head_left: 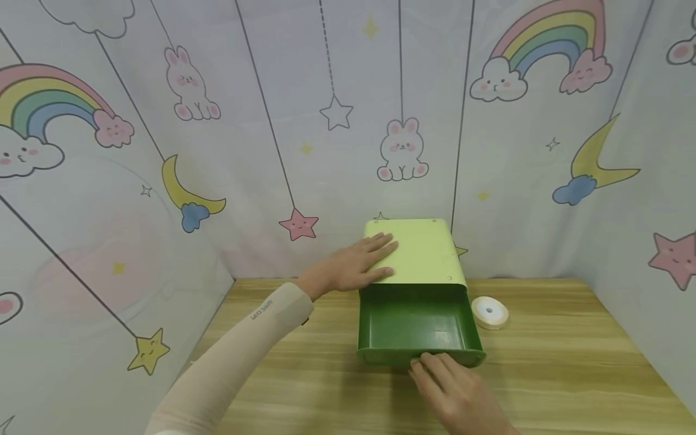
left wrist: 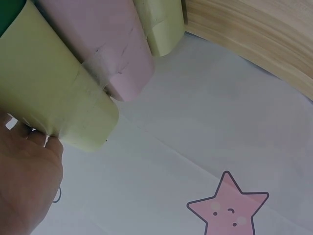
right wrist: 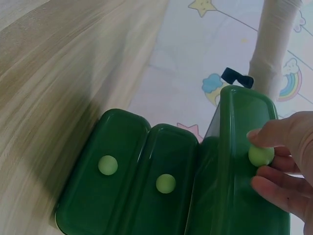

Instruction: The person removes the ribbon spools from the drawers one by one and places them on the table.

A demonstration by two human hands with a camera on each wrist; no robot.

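A small drawer unit [head_left: 421, 251] with a pale green top stands against the back wall. Its top green drawer [head_left: 415, 323] is pulled out and shows a bare inside. My left hand [head_left: 361, 264] rests on the unit's top at its left edge, fingers extended. Thumb and fingers of my right hand [right wrist: 288, 161] pinch the round light green knob [right wrist: 260, 155] on the pulled-out drawer's front. In the right wrist view, two lower drawers [right wrist: 168, 147] sit pushed in, each with its own knob [right wrist: 107, 165]. The left wrist view shows the unit's side in yellow-green and pink [left wrist: 105, 44] sections.
A roll of pale ribbon [head_left: 490, 313] lies on the wood-grain table [head_left: 554, 362], just right of the unit. Cloth walls [head_left: 261, 151] printed with rainbows, rabbits, moons and stars enclose the back and both sides.
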